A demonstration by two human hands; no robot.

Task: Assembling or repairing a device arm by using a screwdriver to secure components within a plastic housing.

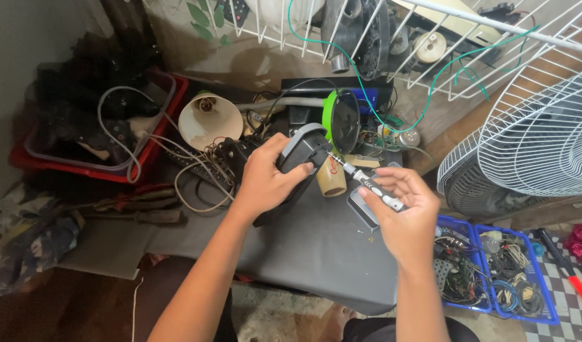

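Observation:
My left hand [264, 180] grips a dark grey and black plastic device housing [302, 152], held tilted above a grey work surface [316, 253]. My right hand [402, 212] holds a small black and silver screwdriver [367, 183]. Its tip points up-left and touches the right side of the housing. A tan cylindrical cup [332, 180] stands just behind the screwdriver shaft.
A cream lamp cone [208, 120] and tangled wires lie behind the housing. At left sits a red bin [113, 171] of black parts. White fan grilles [538, 139] stand at right, above blue trays [493, 272] of cables. A wire rack [430, 38] hangs overhead.

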